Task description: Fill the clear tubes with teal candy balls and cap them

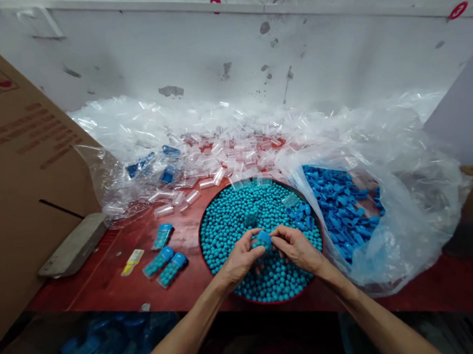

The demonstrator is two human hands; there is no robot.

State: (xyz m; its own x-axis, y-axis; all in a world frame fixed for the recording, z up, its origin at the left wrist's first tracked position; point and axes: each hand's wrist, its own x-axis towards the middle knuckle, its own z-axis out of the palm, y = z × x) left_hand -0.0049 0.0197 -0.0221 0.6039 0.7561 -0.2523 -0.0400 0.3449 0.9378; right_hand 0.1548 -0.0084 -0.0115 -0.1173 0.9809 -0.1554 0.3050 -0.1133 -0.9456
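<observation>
Over a round tray [202,248] heaped with small turquoise balls [228,217], my left hand [240,258] is closed around a small clear container [261,246] with a blue cap. Turquoise balls show through its wall. My right hand [297,246] is closed too, its thumb and fingers pinching at the right side of the blue cap; the fingertips are partly hidden. Just beyond the hands, a clear tube filled with balls [250,217] stands among the loose ones. Several blue caps [302,215] lie on the balls at the tray's right side.
Three filled, capped containers [165,261] lie on the red table [117,291] at left, beside a yellow-and-white label [133,262]. Clear empty tubes [242,151] spread behind the tray. A plastic bag [412,237] of blue caps [341,205] sits right. A cardboard box [17,143] stands left.
</observation>
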